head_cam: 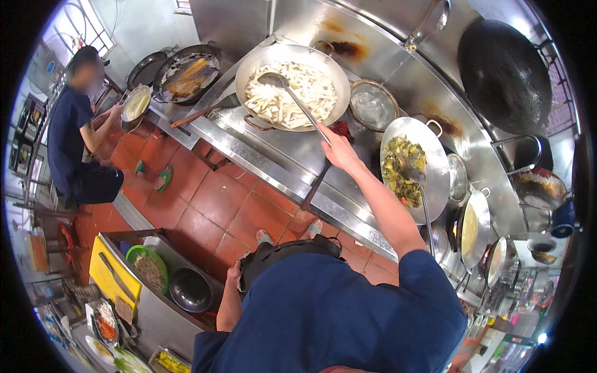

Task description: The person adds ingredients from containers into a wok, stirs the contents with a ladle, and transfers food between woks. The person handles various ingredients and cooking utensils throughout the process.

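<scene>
My right hand point(339, 150) is closed around the handle of a long metal ladle point(298, 102). The ladle's bowl rests on pale sliced food point(303, 95) in a wide metal wok point(344, 79) on the range. Down at my left side, my left hand point(235, 275) is by my hip against a dark garment or apron; its fingers are partly hidden, and what it holds, if anything, cannot be told. To the right of the first wok, a second wok point(438, 154) contains dark green and yellow chopped vegetables point(403, 163), with another ladle point(425, 210) in it.
A co-worker point(70, 135) at the left holds a pan of yellowish contents point(136, 103) beside a black wok of frying oil point(186, 77). A wooden-handled spatula point(200, 113) lies on the range edge. Behind me, a knife point(116, 275) lies on a yellow cutting board point(105, 261).
</scene>
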A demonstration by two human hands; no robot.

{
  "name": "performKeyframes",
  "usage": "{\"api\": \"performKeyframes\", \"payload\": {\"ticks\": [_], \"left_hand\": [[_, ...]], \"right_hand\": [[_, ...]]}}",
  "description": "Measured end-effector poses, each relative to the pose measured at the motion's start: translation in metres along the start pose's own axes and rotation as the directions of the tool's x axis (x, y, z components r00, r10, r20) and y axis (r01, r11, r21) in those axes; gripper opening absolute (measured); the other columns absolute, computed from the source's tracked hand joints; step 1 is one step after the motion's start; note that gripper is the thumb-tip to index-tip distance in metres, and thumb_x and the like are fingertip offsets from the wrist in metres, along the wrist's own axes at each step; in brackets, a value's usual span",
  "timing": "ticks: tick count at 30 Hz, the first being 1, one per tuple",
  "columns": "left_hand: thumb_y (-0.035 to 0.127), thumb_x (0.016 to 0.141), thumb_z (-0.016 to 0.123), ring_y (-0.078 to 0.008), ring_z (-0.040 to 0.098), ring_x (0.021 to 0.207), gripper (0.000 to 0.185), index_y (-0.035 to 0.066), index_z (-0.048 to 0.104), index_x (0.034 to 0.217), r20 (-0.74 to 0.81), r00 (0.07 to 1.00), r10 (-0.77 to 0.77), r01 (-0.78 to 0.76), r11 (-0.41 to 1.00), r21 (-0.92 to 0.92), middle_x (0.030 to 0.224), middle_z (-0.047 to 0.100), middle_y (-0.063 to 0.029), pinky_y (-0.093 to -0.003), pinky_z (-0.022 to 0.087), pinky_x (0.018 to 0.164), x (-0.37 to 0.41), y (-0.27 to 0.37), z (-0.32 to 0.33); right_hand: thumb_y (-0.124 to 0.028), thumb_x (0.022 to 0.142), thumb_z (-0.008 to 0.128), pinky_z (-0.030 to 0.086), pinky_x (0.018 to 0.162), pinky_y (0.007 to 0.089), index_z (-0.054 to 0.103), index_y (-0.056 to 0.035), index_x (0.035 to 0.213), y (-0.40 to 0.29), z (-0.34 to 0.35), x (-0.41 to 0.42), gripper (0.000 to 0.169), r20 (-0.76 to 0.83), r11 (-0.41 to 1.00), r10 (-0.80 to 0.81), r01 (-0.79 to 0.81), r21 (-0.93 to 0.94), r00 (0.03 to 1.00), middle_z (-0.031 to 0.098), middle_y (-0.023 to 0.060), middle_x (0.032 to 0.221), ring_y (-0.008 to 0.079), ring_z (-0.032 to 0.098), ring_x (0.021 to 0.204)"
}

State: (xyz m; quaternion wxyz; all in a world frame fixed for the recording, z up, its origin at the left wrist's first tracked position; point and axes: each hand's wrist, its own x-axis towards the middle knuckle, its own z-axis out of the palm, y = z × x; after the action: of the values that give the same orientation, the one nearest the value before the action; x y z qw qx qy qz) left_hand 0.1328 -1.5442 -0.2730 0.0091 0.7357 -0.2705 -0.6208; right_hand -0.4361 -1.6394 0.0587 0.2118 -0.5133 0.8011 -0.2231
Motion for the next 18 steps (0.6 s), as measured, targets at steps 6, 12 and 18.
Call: {"api": "performKeyframes", "payload": {"ticks": [6,12,18], "left_hand": [[0.050,0.097,0.063,-0.0245,0.065,0.085,0.060,-0.008,0.068,0.114,0.006,1.000,-0.019,0.019,0.995,-0.095,0.101,0.069,-0.0140,-0.0424,0.053,0.077,-0.024,0.014,0.011],[0.046,0.096,0.065,-0.0235,0.066,0.084,0.056,-0.009,0.069,0.108,0.058,0.998,0.040,-0.042,0.999,0.028,0.101,0.070,-0.0139,-0.0413,0.054,0.075,0.037,0.000,0.014],[0.045,0.097,0.064,-0.0226,0.065,0.083,0.053,-0.007,0.069,0.107,0.043,0.998,0.056,-0.054,0.998,-0.042,0.099,0.070,-0.0132,-0.0414,0.053,0.076,0.015,0.004,0.014]], "right_hand": [[-0.011,0.095,0.058,0.044,0.108,0.0435,0.043,-0.0211,0.153,-0.001,-0.019,-0.039,0.061,0.096,0.995,-0.002,-0.008,0.101,0.995,0.056,0.0233,0.142,0.0401,0.054,0.130],[-0.014,0.097,0.057,0.047,0.104,0.0459,0.033,-0.0262,0.157,0.017,0.013,-0.009,0.066,0.039,0.970,0.242,-0.240,-0.050,0.970,0.061,0.0214,0.135,0.0424,0.058,0.123],[-0.017,0.097,0.056,0.049,0.101,0.0481,0.035,-0.0273,0.156,0.003,-0.004,-0.051,0.063,-0.065,0.998,0.021,-0.017,0.059,0.998,0.063,0.0279,0.126,0.0443,0.064,0.111]]}}
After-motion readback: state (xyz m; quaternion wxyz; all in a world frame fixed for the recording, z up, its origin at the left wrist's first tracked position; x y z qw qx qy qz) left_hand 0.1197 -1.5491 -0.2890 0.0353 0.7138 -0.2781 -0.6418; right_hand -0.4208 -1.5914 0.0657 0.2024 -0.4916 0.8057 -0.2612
